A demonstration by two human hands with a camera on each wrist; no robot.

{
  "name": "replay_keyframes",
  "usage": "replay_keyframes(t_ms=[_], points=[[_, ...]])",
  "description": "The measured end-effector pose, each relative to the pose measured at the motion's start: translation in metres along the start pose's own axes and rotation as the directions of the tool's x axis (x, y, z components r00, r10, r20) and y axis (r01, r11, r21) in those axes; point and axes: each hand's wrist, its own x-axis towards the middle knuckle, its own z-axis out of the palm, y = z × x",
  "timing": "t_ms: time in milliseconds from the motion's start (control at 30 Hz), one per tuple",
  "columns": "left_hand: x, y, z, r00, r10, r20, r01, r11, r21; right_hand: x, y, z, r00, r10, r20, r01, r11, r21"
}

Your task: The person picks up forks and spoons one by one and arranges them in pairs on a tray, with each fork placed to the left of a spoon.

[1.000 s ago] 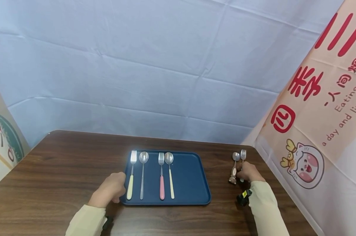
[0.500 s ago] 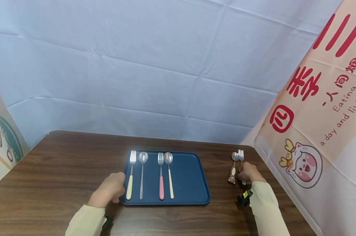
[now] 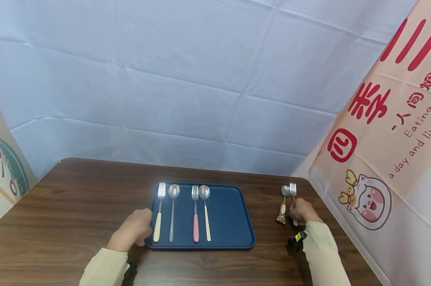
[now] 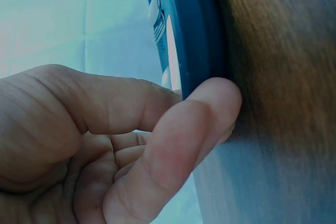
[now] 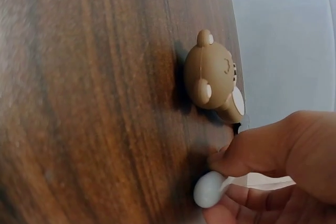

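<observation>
In the head view, my left hand [image 3: 134, 226] is at the left edge of a dark blue tray [image 3: 229, 214]. The left wrist view shows its thumb and index finger pinching the tray's rim [image 4: 197, 40]. On the tray lie a yellow-handled fork [image 3: 157, 222], a plain metal spoon [image 3: 172, 210], a pink-handled fork [image 3: 196, 226] and a spoon with a pale yellow handle [image 3: 206, 218]. Far to the right, my right hand [image 3: 302, 210] pinches a small fork [image 3: 293, 190] by its whitish handle [image 5: 209, 189]. Beside it lies a spoon with a brown bear handle [image 3: 283, 208].
The brown wooden table [image 3: 93, 190] extends on both sides of the tray. A pale cloth [image 3: 165, 99] hangs behind it, and a printed banner [image 3: 372, 159] runs along the right side. A black wrist camera [image 3: 296, 240] sits below the right hand.
The small fork has turned slightly in my right hand, its tines swinging left towards the bear spoon and its handle end right. My left hand and the tray stay in place.
</observation>
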Motion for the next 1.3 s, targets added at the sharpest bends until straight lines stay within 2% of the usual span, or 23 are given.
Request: replay_keyframes(t_ms=[467,867,1300], points=[[0.0,0.001,0.0,1.0,0.002,0.001,-0.002,1.0,-0.004,-0.002,0.005,0.0,0.998,-0.015,-0.059,0.018,0.999,0.045],[-0.002,0.001,-0.001,1.0,0.001,-0.005,-0.001,1.0,0.0,-0.009,-0.003,-0.012,0.997,-0.022,-0.078,0.028,0.997,0.068],[-0.001,0.002,0.0,1.0,-0.01,0.006,0.01,1.0,0.002,-0.01,-0.002,-0.012,0.996,-0.005,-0.089,0.011,0.998,0.066]])
